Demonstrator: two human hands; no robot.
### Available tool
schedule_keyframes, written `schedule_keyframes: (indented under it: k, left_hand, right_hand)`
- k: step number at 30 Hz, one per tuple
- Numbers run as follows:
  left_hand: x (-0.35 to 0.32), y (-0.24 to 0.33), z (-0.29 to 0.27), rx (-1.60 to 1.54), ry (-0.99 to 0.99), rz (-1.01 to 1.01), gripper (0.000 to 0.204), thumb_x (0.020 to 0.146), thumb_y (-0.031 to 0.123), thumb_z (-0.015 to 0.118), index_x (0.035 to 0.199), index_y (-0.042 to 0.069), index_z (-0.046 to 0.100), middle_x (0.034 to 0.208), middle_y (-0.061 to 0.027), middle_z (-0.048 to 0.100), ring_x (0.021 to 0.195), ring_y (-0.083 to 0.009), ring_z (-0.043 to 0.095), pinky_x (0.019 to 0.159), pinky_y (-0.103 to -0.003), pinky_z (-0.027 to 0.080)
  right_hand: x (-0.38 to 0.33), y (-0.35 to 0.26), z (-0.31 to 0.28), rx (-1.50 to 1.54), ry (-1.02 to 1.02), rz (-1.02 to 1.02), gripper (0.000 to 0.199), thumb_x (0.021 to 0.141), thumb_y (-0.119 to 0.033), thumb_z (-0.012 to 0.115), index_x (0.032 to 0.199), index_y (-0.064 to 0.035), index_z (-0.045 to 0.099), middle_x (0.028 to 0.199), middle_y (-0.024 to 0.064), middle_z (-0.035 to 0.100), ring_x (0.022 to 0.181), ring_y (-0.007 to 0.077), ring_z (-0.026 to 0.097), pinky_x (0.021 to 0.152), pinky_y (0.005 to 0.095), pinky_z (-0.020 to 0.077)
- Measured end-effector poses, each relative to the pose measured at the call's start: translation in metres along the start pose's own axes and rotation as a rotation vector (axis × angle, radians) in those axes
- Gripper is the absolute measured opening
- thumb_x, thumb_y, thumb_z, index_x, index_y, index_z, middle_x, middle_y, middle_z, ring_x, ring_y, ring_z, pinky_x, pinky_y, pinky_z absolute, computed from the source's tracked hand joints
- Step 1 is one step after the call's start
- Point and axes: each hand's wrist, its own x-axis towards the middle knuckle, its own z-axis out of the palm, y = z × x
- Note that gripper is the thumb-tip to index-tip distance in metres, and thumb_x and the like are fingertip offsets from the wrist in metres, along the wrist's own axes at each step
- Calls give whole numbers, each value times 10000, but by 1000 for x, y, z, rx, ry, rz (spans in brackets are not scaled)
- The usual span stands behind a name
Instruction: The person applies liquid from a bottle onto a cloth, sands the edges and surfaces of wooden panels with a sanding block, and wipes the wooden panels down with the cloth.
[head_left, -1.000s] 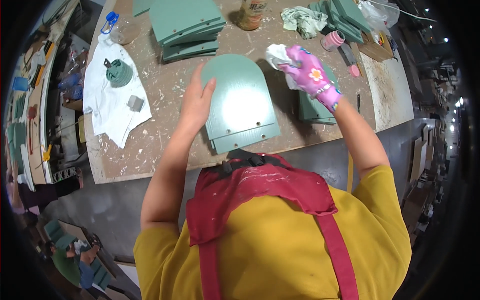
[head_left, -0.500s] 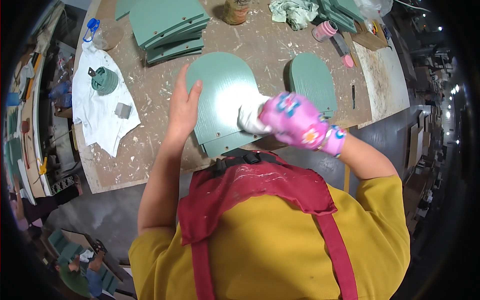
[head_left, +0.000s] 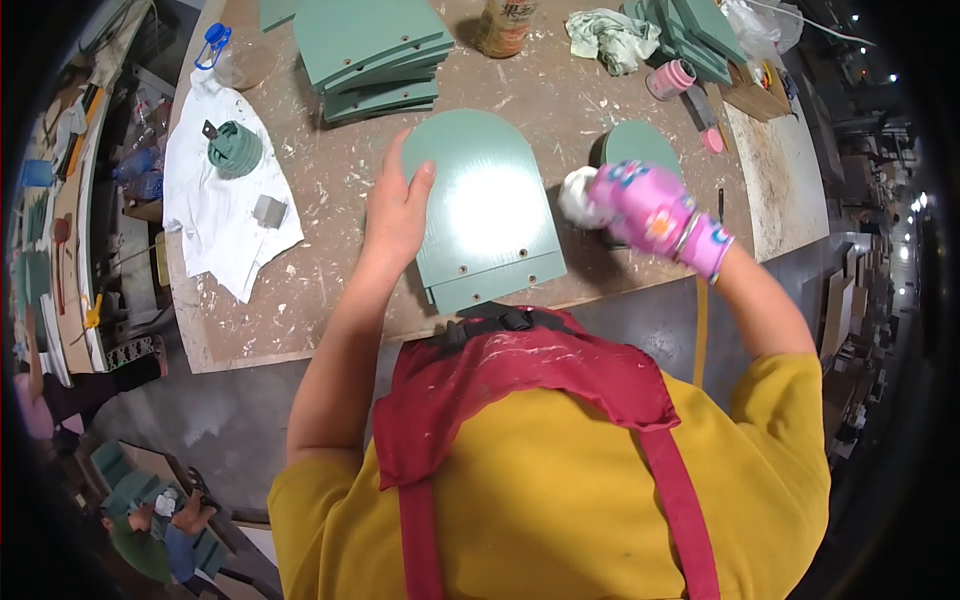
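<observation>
A sage-green wooden panel [head_left: 470,150] with a rounded top lies before me, apparently stacked on another whose edge shows at the bottom. My left hand [head_left: 398,212], bare, grips its left edge with the thumb toward the top face. My right hand [head_left: 655,212] wears a pink flowered glove and is closed round a crumpled white cloth [head_left: 578,197]. That cloth is right of the panel, off its surface. Beneath and behind the gloved hand is a smaller rounded green panel [head_left: 640,145], partly hidden. Light glares off the big panel, which has small holes near its lower edge.
Stacked green panels [head_left: 370,45] stand at the back left. A white cloth [head_left: 225,225] holds a green-smeared container [head_left: 235,150] and a grey block [head_left: 268,211]. At the back are a jar [head_left: 503,28], a crumpled rag [head_left: 612,40] and a pink bottle [head_left: 670,80]. Another person [head_left: 145,550] works lower left.
My right hand has lifted the white cloth off the big panel's right side and moved right, over the smaller panel. The left hand stays on the panel's edge. The whole view has shifted slightly.
</observation>
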Motion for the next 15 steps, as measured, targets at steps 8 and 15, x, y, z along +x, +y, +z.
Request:
schedule_keyframes:
  k: [8,15]
  left_hand:
    - [6,-8,3,-21,40,10,463,964,214,459,1362,-8,380,1308,-259,493,1225,-382,481,1014,-392,376]
    - [6,0,-1,42,41,4,453,968,208,442,1364,-2,375,1301,-255,500,1217,-379,489,1010,-390,379]
  right_hand:
    - [-1,-10,13,214,141,-354,301,673,-126,662,962,-94,585,941,117,607,850,315,612,754,428,501]
    - [-6,-6,-12,231,337,-191,323,704,-128,663,1014,-92,583,955,122,596,861,320,614,768,409,500]
